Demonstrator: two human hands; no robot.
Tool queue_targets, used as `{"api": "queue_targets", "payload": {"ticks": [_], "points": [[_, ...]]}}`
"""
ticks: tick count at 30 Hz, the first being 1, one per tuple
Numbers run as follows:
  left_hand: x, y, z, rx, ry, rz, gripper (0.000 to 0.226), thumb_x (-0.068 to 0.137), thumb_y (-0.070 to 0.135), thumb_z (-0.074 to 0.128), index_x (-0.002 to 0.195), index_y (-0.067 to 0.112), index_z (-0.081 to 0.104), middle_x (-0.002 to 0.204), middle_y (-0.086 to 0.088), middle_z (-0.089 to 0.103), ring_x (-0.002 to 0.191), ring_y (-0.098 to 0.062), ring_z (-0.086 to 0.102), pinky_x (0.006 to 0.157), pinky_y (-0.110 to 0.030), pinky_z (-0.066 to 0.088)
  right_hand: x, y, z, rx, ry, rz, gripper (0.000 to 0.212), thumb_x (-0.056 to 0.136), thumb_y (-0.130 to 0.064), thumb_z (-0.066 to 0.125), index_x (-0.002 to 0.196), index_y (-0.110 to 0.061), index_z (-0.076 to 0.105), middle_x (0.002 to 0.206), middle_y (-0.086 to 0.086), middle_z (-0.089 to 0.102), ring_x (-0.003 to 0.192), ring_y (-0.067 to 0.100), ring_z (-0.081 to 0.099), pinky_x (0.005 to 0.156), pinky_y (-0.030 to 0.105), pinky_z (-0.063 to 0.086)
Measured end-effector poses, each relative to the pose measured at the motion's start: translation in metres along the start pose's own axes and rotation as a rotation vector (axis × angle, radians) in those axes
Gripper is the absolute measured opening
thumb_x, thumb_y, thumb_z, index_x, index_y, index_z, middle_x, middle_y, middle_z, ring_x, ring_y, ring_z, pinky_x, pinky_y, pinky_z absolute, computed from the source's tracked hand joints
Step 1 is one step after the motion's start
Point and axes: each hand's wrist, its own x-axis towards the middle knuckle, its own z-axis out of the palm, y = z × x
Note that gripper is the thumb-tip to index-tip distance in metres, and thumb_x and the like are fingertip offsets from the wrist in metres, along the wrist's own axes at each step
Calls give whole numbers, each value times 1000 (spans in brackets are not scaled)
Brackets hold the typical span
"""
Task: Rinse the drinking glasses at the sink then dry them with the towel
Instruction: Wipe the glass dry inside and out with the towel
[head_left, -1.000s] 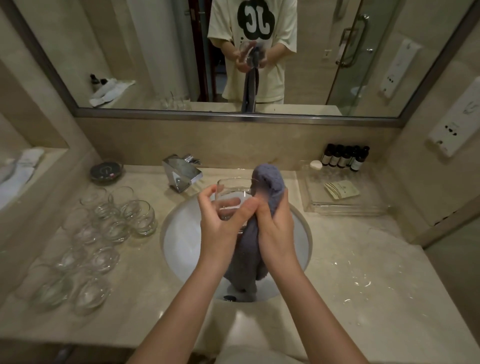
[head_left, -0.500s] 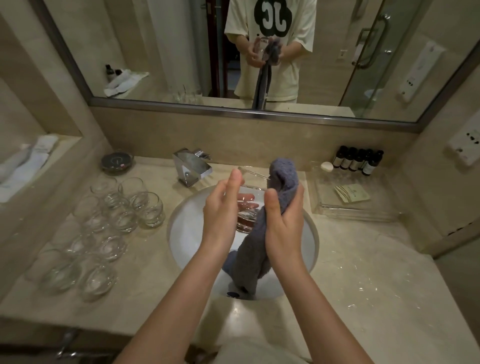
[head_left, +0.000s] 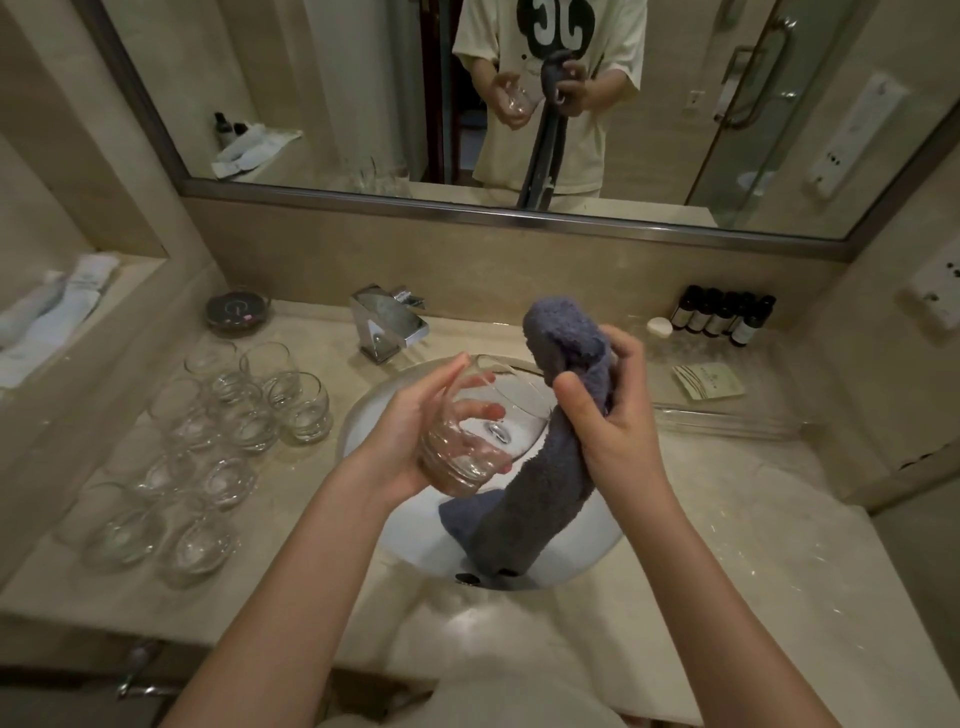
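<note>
While the left hand (head_left: 415, 441) cradles one clear round drinking glass (head_left: 470, 431) tilted over the white basin (head_left: 597, 540), fingers curled round its wall, the right hand (head_left: 618, 421) clenches a bunched grey-blue terry towel (head_left: 545, 467) just beside the rim, its tail hanging into the bowl. Drying likely goes best by feeding towel into the mouth and turning the glass against it, grip kept low and firm since wet glass slips. Count: one glass held, roughly thirteen more clustered on the beige stone counter (head_left: 727, 519) at left (overlaps blur the tally), one towel, one chrome tap (head_left: 387, 322).
</note>
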Motion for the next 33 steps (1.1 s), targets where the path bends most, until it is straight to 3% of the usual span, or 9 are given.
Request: {"api": "queue_targets", "payload": {"ticks": [5, 8, 11, 17, 20, 23, 26, 29, 33], "points": [[8, 2, -6, 90, 35, 30, 72, 58, 58, 78, 106, 5, 65, 89, -12, 60, 73, -26, 60, 78, -43, 48, 0, -7, 0, -256, -197, -175, 46, 70, -49, 71, 111, -31, 60, 112, -20, 61, 104, -2, 58, 89, 16, 43], [10, 4, -7, 198, 61, 116, 92, 57, 64, 72, 121, -1, 61, 97, -15, 60, 87, -27, 56, 77, -41, 46, 0, -7, 0, -290, -277, -166, 53, 68, -51, 72, 115, -31, 60, 110, -23, 59, 100, -6, 57, 86, 13, 41], [12, 6, -9, 252, 44, 190, 88, 61, 65, 70, 121, 1, 63, 92, -12, 60, 87, -26, 56, 70, -37, 49, -1, -4, -3, -332, -284, -179, 59, 67, -51, 73, 116, -19, 63, 107, -23, 59, 98, -6, 57, 85, 13, 42], [8, 8, 0, 337, 28, 265, 48, 67, 48, 76, 90, 6, 73, 88, -14, 71, 76, -26, 67, 63, -31, 54, 3, -8, -12, -554, -491, -152, 65, 63, -64, 67, 104, -13, 68, 103, -8, 67, 94, 7, 60, 81, 26, 47], [10, 12, 9, 487, 82, 316, 62, 49, 54, 80, 79, 2, 65, 67, -5, 62, 63, -21, 61, 60, -30, 49, 5, -6, -11, -755, -657, -120, 68, 65, -72, 57, 103, -17, 66, 98, -8, 67, 89, 12, 61, 76, 37, 49], [13, 12, 12, 623, 98, 322, 68, 46, 59, 77, 77, 0, 64, 61, -1, 56, 60, -15, 56, 60, -28, 43, 5, -4, -9, -777, -739, -114, 46, 75, -60, 64, 97, -20, 63, 88, -8, 66, 81, 14, 59, 72, 35, 45], [15, 7, 10, 595, 109, 296, 62, 61, 51, 78, 82, -6, 67, 67, 2, 64, 71, -14, 62, 69, -27, 46, 6, -6, -10, -782, -774, -105, 33, 81, -47, 70, 97, -19, 64, 83, -4, 68, 79, 15, 58, 67, 30, 38], [17, 3, 10, 356, 182, 169, 29, 83, 38, 68, 69, 12, 68, 63, 6, 65, 67, -14, 61, 64, -27, 45, 2, -3, -10, -868, -750, -182, 28, 84, -44, 67, 92, -18, 64, 88, -2, 69, 76, 20, 60, 63, 32, 40], [14, 7, 11, 197, 195, -3, 35, 88, 47, 54, 78, 17, 69, 71, -2, 67, 64, -18, 62, 60, -28, 48, -7, 5, -10, -994, -546, -368, 32, 80, -45, 55, 85, -20, 74, 106, -9, 73, 63, 19, 68, 43, 27, 46]]}}
